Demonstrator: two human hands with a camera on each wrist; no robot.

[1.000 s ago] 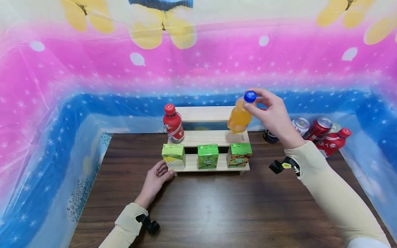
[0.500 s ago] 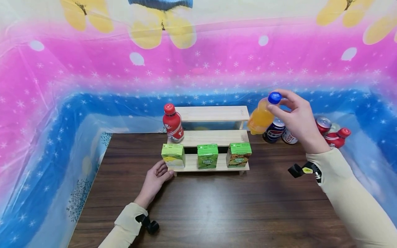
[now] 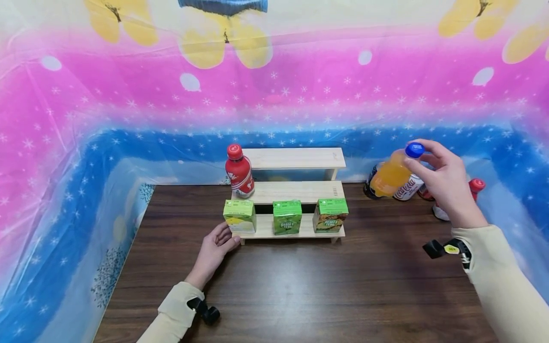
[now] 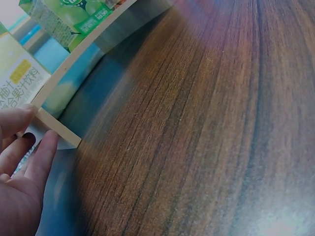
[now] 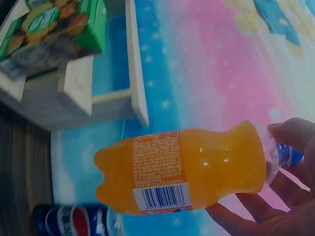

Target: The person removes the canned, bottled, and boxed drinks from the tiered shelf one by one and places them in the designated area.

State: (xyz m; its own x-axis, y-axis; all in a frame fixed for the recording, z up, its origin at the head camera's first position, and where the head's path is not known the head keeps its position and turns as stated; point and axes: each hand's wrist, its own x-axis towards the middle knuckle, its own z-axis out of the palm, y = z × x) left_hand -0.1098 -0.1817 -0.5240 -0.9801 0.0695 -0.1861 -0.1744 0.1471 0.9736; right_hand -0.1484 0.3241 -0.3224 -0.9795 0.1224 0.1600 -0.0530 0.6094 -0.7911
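Observation:
My right hand (image 3: 448, 178) grips an orange soda bottle (image 3: 391, 175) by its neck, just under the blue cap. The bottle hangs tilted in the air, right of the wooden stepped shelf (image 3: 296, 190); the right wrist view shows the bottle's (image 5: 197, 169) barcode side. At the shelf's front left corner my left hand (image 3: 214, 247) holds the lowest step between thumb and fingers, beside a pale green juice carton (image 3: 240, 216). A green carton (image 3: 287, 217) and a green-brown carton (image 3: 330, 216) stand on that same step. On the middle step, at left, is a red bottle (image 3: 239, 171).
Behind and beside the right hand stand a dark blue Pepsi can (image 5: 74, 220), a white Coca-Cola can (image 3: 408, 187) and another red bottle (image 3: 477, 186), partly hidden. A patterned cloth (image 3: 274, 95) encloses the brown table (image 3: 291, 286) at back and sides.
My right hand has carried the orange soda bottle rightward and slightly down, from over the shelf's right end to in front of the cans. The left hand has stayed at the shelf corner.

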